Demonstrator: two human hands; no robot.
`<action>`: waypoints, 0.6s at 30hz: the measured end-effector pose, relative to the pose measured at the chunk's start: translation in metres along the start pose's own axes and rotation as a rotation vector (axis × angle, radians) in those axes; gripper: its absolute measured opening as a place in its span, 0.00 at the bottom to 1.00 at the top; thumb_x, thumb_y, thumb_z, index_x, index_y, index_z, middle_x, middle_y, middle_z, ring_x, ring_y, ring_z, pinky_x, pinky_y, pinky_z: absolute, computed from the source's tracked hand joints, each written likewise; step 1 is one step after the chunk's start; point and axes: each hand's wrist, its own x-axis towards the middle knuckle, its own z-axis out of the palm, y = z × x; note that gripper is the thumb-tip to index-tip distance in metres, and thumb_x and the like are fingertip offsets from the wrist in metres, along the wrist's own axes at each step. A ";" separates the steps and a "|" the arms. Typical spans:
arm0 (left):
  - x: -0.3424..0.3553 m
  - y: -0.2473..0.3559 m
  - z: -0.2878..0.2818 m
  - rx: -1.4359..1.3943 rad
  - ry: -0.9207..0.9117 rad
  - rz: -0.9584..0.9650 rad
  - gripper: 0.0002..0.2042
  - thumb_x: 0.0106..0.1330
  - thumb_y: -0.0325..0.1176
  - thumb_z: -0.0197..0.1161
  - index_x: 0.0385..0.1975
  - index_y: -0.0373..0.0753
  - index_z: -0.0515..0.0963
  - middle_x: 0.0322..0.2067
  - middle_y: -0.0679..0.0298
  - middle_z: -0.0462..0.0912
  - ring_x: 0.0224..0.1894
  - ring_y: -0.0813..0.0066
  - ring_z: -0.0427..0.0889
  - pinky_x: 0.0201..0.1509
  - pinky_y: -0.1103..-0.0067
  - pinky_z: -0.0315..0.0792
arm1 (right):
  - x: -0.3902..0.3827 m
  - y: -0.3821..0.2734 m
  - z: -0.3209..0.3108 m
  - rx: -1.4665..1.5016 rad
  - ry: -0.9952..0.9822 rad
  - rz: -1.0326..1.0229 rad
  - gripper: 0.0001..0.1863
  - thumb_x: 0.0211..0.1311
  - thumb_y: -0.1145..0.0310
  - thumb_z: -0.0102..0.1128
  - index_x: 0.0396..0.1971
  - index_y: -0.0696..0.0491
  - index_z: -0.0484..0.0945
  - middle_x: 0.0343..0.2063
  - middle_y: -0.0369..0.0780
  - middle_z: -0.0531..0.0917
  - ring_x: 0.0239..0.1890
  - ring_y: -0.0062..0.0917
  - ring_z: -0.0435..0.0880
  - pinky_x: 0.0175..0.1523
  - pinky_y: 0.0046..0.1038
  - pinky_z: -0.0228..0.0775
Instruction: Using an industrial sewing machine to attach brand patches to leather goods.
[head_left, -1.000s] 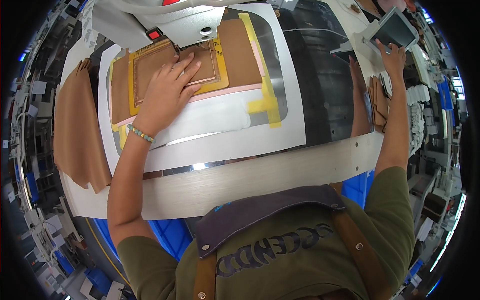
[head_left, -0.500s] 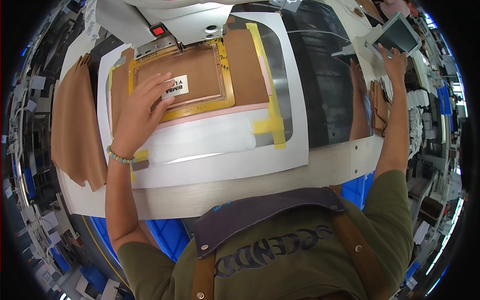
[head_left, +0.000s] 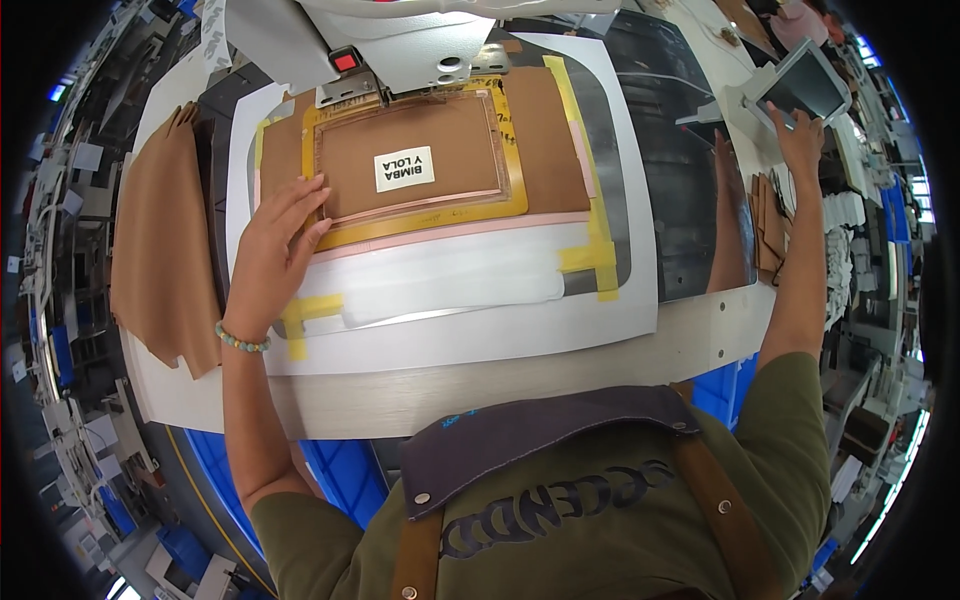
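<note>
My left hand [head_left: 278, 240] is open, its fingertips at the lower left corner of a yellow rectangular frame [head_left: 515, 180]. The frame lies over a brown leather-like panel [head_left: 555, 140], and a small white label [head_left: 403, 169] with dark print sits inside it on brown material. Beneath is a clear, taped template sheet [head_left: 460, 275] on a white board [head_left: 500, 345]. My right hand [head_left: 800, 143] reaches to the far right with its fingers apart, at the lower edge of a small screen [head_left: 808, 85] on a stand. A white machine head [head_left: 400, 45] overhangs the frame's far edge.
Brown pieces [head_left: 160, 240] lie stacked at the left of the table. A dark glossy panel [head_left: 690, 220] borders the board on the right, with more folded brown pieces [head_left: 768, 225] beyond it. Blue bins [head_left: 340, 475] stand below the table's near edge.
My left hand has drawn back from beside the label to the frame's lower left corner. The board, template and frame sit farther right in view, which has shifted slightly. My right hand stays at the screen.
</note>
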 end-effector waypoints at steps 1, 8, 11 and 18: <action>-0.002 -0.001 -0.001 0.000 0.002 -0.006 0.18 0.72 0.27 0.69 0.60 0.35 0.83 0.64 0.57 0.84 0.67 0.54 0.80 0.72 0.66 0.75 | -0.002 -0.005 0.000 0.006 -0.003 0.002 0.48 0.65 0.23 0.59 0.63 0.56 0.80 0.68 0.68 0.68 0.78 0.65 0.59 0.77 0.58 0.58; -0.006 -0.005 -0.007 -0.014 -0.014 0.047 0.19 0.69 0.21 0.67 0.60 0.36 0.83 0.63 0.58 0.84 0.67 0.55 0.81 0.72 0.67 0.75 | -0.006 -0.025 -0.006 0.006 0.027 -0.004 0.48 0.64 0.24 0.60 0.61 0.56 0.81 0.66 0.68 0.69 0.76 0.65 0.62 0.77 0.57 0.59; -0.005 -0.009 -0.006 -0.006 -0.004 0.119 0.19 0.68 0.21 0.67 0.59 0.37 0.84 0.63 0.58 0.84 0.66 0.55 0.81 0.71 0.66 0.76 | -0.006 -0.032 -0.011 -0.021 0.001 -0.022 0.48 0.64 0.23 0.60 0.62 0.56 0.80 0.67 0.70 0.69 0.77 0.66 0.60 0.78 0.57 0.57; -0.005 -0.018 -0.011 0.034 -0.024 0.199 0.17 0.69 0.23 0.67 0.57 0.36 0.85 0.62 0.59 0.85 0.63 0.56 0.83 0.68 0.67 0.77 | -0.014 -0.062 -0.013 -0.002 0.036 -0.008 0.49 0.64 0.24 0.60 0.63 0.57 0.80 0.68 0.73 0.67 0.77 0.68 0.58 0.79 0.58 0.55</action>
